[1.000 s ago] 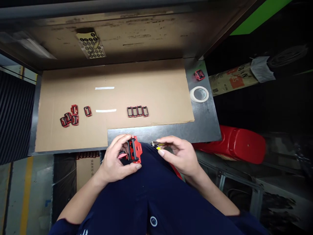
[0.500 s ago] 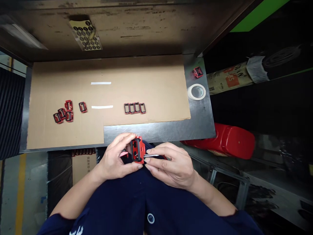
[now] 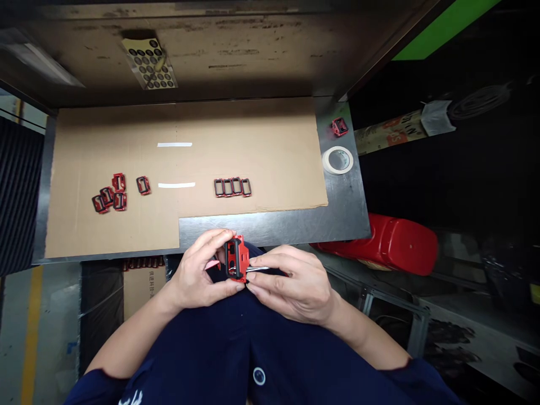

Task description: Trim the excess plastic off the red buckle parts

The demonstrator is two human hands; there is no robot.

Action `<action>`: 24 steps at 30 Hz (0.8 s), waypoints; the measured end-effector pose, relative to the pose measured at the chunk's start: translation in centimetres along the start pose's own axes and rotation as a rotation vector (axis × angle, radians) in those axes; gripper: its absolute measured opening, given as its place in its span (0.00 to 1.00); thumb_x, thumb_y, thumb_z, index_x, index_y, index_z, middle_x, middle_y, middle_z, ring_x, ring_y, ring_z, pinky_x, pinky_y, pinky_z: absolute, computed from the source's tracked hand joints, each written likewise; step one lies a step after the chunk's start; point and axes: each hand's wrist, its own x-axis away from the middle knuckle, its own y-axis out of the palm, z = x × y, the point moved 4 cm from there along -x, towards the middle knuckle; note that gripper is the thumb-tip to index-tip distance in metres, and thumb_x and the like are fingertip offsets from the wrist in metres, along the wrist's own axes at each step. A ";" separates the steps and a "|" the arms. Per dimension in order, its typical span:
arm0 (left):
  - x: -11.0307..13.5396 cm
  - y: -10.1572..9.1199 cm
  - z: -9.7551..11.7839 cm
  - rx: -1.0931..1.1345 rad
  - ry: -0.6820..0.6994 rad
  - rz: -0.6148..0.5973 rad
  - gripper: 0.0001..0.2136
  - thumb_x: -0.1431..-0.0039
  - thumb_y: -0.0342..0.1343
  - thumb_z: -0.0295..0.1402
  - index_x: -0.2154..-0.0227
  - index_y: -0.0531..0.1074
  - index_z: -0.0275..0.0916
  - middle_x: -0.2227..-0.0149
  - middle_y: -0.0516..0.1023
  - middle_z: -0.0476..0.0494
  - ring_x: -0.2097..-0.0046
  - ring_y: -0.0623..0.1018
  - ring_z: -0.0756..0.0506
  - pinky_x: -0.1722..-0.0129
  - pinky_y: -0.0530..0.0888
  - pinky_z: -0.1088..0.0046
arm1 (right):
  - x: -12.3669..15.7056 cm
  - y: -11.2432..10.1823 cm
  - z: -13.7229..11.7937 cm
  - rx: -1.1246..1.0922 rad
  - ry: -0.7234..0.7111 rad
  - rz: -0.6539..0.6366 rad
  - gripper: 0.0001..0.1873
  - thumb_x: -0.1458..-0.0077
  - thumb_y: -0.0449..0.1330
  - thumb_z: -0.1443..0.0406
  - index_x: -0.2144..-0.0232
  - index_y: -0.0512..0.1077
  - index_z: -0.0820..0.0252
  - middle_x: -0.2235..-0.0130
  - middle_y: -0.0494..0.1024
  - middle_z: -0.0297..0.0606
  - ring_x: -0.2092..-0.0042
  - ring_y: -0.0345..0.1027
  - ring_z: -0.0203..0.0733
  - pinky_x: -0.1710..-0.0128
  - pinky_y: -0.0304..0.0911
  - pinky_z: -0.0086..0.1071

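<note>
Close to my body, my left hand (image 3: 198, 273) grips a red plastic housing with a black rim (image 3: 237, 259) between its fingers and thumb. My right hand (image 3: 293, 284) is closed on slim metal tweezers (image 3: 257, 269), whose tips pass into the lower part of the housing. What the tips touch inside cannot be made out. A small pink strip (image 3: 212, 264) shows beside the left fingers.
On the cardboard sheet (image 3: 261, 135) lie a row of red-and-black frames (image 3: 232, 187), a loose group of similar parts (image 3: 120, 201) and two white strips (image 3: 174, 144). A tape roll (image 3: 348, 161) and another red part (image 3: 339, 126) rest at the right. A red stool (image 3: 400, 243) stands beyond.
The tweezers have moved slightly left, further into the housing, and my right hand came with them. My left hand keeps its hold nearly unmoved.
</note>
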 end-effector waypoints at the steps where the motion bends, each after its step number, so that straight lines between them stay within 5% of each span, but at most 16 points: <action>1: 0.0 0.0 0.0 -0.001 0.014 0.001 0.36 0.48 0.70 0.39 0.36 0.65 0.46 0.42 0.72 0.32 0.43 0.77 0.34 0.59 0.85 0.62 | 0.0 0.0 0.0 0.001 -0.002 -0.004 0.07 0.46 0.69 0.69 0.62 0.80 0.59 0.62 0.85 0.42 0.65 0.78 0.40 0.66 0.76 0.33; 10: -0.2 0.0 0.2 -0.076 0.123 0.022 0.38 0.45 0.68 0.38 0.33 0.59 0.46 0.42 0.72 0.32 0.43 0.77 0.35 0.57 0.84 0.62 | 0.2 0.1 -0.2 0.082 -0.006 -0.044 0.07 0.45 0.70 0.67 0.61 0.80 0.58 0.61 0.85 0.41 0.65 0.79 0.41 0.66 0.75 0.34; 17: 0.1 -0.4 0.4 -0.151 0.085 -0.004 0.38 0.44 0.67 0.41 0.33 0.58 0.47 0.44 0.71 0.31 0.46 0.78 0.35 0.71 0.84 0.70 | 0.2 0.2 -0.3 0.054 0.034 -0.060 0.07 0.41 0.67 0.66 0.59 0.79 0.58 0.59 0.84 0.43 0.61 0.78 0.42 0.63 0.77 0.34; 24: 0.0 -0.8 1.1 -0.200 0.113 0.004 0.41 0.46 0.69 0.41 0.32 0.57 0.50 0.46 0.71 0.33 0.51 0.80 0.39 0.73 0.83 0.74 | 0.2 0.5 -0.5 0.053 -0.014 -0.036 0.04 0.38 0.64 0.68 0.60 0.78 0.60 0.60 0.84 0.44 0.60 0.79 0.41 0.57 0.79 0.36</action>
